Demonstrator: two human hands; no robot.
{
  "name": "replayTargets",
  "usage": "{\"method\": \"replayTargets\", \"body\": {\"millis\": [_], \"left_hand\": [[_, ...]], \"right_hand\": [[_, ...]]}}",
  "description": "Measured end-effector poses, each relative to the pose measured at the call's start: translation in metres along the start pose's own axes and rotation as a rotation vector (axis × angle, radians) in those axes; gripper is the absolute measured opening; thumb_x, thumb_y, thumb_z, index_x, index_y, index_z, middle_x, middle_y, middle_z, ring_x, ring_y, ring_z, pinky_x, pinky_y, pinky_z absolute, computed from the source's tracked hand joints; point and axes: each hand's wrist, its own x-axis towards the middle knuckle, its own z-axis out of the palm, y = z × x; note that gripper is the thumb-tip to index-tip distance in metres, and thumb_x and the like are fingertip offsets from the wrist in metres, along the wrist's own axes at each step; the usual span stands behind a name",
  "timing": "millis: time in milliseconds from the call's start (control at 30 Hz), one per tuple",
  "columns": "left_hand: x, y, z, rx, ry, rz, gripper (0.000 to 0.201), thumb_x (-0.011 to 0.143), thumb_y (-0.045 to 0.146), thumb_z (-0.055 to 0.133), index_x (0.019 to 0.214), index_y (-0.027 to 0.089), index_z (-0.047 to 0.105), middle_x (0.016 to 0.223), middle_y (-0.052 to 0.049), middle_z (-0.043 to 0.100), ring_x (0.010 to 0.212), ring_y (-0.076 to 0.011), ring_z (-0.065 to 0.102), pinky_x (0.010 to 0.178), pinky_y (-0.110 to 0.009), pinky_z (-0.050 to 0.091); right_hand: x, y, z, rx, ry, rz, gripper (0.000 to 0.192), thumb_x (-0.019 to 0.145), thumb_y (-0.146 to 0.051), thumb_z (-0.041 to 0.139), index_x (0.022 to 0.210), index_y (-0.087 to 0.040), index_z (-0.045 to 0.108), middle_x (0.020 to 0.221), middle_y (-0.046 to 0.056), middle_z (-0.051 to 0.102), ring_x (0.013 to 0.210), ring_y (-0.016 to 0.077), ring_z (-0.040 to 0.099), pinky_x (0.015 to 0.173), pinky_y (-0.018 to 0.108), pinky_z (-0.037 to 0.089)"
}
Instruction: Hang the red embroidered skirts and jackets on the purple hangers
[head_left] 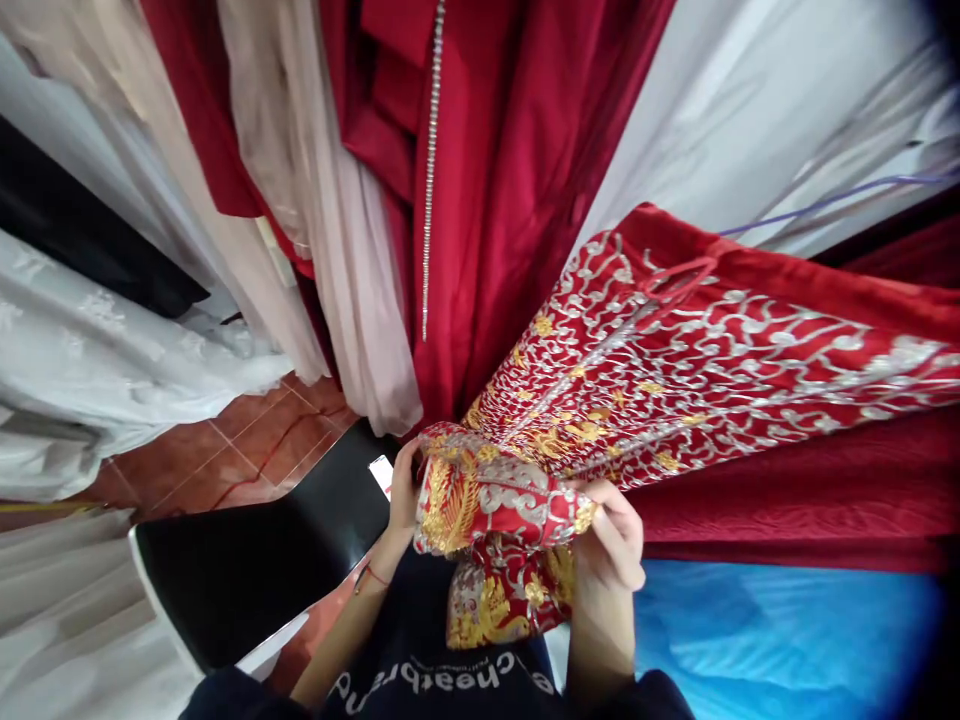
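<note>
Holding the folded end of a red embroidered garment [675, 360], both hands work close to the person's chest at 6 o'clock in the view. The left hand [403, 492] grips the fold's left edge, fingers wrapped behind the cloth and mostly hidden. The right hand [615, 535] clamps the right edge, fingers [600, 500] curled and pressed together over the gold and silver embroidery. From the hands, the garment runs up toward 2 o'clock, its lower flap hanging between the forearms. A thin red cord bracelet [371, 575] circles the left wrist. A black chair [247, 560] stands at 8 o'clock on the terracotta floor tiles [225, 450]. At 12 o'clock hangs a plain red dress [495, 200] with a beaded strip [430, 180]. White lace gowns [90, 360] hang at 9 o'clock. Blue cloth [780, 640] lies at 4 o'clock.
</note>
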Motion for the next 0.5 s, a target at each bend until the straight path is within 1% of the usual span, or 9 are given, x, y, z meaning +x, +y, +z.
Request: {"method": "replayTargets", "body": {"millis": [67,133,200,267,300,333,400,467,500], "left_hand": [[0.012,0.003,0.021,0.018,0.012,0.017,0.041,0.093,0.034,0.051,0.132,0.021,0.058,0.143,-0.015,0.054,0.135,-0.0325,0.050,0.116,-0.057,0.037],[0.022,0.009,0.040,0.019,0.006,0.057,0.035,0.097,0.032,0.045,0.125,0.020,0.063,0.138,-0.014,0.059,0.133,-0.0283,0.053,0.115,-0.052,0.040],[0.032,0.021,0.055,0.041,-0.002,0.142,0.036,0.101,0.030,0.038,0.121,0.020,0.065,0.131,-0.012,0.064,0.126,-0.0231,0.059,0.113,-0.045,0.044],[0.043,0.039,0.063,0.113,0.055,0.251,0.035,0.102,0.029,0.038,0.117,0.020,0.068,0.120,-0.011,0.069,0.116,-0.0208,0.064,0.108,-0.040,0.048],[0.048,0.051,0.064,0.166,0.120,0.292,0.033,0.101,0.029,0.040,0.113,0.019,0.069,0.115,-0.011,0.070,0.111,-0.0207,0.065,0.104,-0.038,0.049],[0.055,0.064,0.064,0.220,0.197,0.315,0.033,0.101,0.030,0.042,0.111,0.018,0.071,0.110,-0.011,0.071,0.107,-0.0210,0.066,0.101,-0.037,0.050],[0.067,0.094,0.061,0.313,0.329,0.296,0.033,0.101,0.031,0.042,0.110,0.017,0.071,0.106,-0.012,0.071,0.103,-0.0218,0.067,0.097,-0.035,0.050],[0.078,0.124,0.056,0.369,0.339,0.223,0.034,0.102,0.032,0.041,0.117,0.020,0.069,0.108,-0.010,0.074,0.103,-0.0219,0.069,0.095,-0.034,0.050],[0.082,0.138,0.054,0.379,0.314,0.185,0.035,0.102,0.033,0.041,0.120,0.022,0.068,0.109,-0.008,0.075,0.104,-0.0221,0.070,0.096,-0.034,0.050]], "right_hand": [[0.010,-0.010,-0.031,-0.065,0.120,-0.046,0.024,0.079,-0.041,0.072,0.071,-0.020,0.065,0.063,0.000,0.059,0.053,0.0132,0.051,0.054,0.027,0.038],[0.016,-0.018,-0.062,-0.143,0.261,-0.074,0.024,0.079,-0.042,0.071,0.076,-0.020,0.064,0.069,0.000,0.059,0.058,0.0133,0.051,0.059,0.027,0.039],[0.017,-0.026,-0.092,-0.255,0.400,-0.138,0.027,0.082,-0.045,0.068,0.078,-0.019,0.061,0.081,0.001,0.059,0.067,0.0138,0.052,0.065,0.028,0.040],[0.017,-0.034,-0.118,-0.424,0.484,-0.212,0.031,0.087,-0.049,0.060,0.078,-0.019,0.057,0.092,0.003,0.057,0.076,0.0148,0.051,0.071,0.029,0.040],[0.017,-0.038,-0.130,-0.524,0.472,-0.242,0.032,0.089,-0.050,0.057,0.079,-0.020,0.055,0.095,0.003,0.054,0.079,0.0156,0.051,0.073,0.030,0.040],[0.018,-0.041,-0.142,-0.637,0.424,-0.264,0.033,0.088,-0.053,0.058,0.082,-0.020,0.054,0.096,0.003,0.052,0.083,0.0168,0.051,0.075,0.031,0.041],[0.022,-0.047,-0.162,-0.878,0.262,-0.298,0.040,0.079,-0.056,0.068,0.090,-0.022,0.052,0.098,0.005,0.049,0.090,0.0211,0.051,0.079,0.035,0.044],[0.029,-0.048,-0.179,-1.109,0.122,-0.320,0.050,0.068,-0.055,0.079,0.093,-0.022,0.052,0.099,0.008,0.049,0.093,0.0252,0.052,0.078,0.038,0.046],[0.032,-0.048,-0.185,-1.213,0.078,-0.313,0.049,0.068,-0.054,0.081,0.091,-0.022,0.052,0.097,0.008,0.050,0.090,0.0257,0.052,0.076,0.039,0.046]]}}
